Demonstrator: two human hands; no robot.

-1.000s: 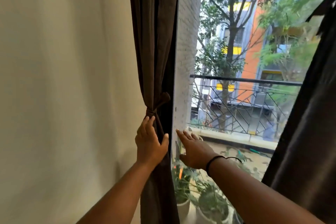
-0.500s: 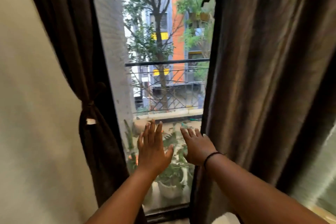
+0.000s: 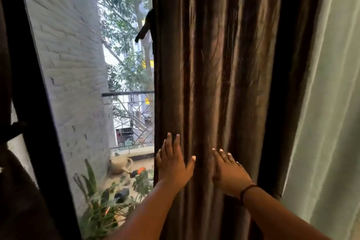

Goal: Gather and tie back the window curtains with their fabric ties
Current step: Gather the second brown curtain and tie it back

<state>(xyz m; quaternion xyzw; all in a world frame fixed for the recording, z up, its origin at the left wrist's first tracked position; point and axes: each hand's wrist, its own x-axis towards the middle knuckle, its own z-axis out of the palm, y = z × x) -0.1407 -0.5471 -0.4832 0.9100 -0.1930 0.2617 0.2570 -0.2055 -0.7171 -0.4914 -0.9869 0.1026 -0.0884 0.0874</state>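
Observation:
The right-hand brown curtain (image 3: pixel 218 64) hangs loose in long folds and fills the middle of the view. My left hand (image 3: pixel 173 163) is flat and open at the curtain's left edge, fingers spread and pointing up. My right hand (image 3: pixel 228 171), with a dark band on the wrist, is open over the folds a little to the right. A dark strip of fabric, its tie (image 3: pixel 145 26), sticks out from the curtain's left edge high up. The left-hand brown curtain (image 3: pixel 13 191) is bunched at the far left, cinched by its tie (image 3: pixel 14 130).
A black window frame (image 3: pixel 33 103) runs down the left. Beyond the glass are a white brick wall (image 3: pixel 68 64), a balcony railing (image 3: pixel 128 113), potted plants (image 3: pixel 105 206) and trees. A pale green curtain (image 3: pixel 331 103) hangs at the right edge.
The view has swung from the tied left curtain to the loose right one. Both hands left the left curtain and crossed the window to reach the right curtain.

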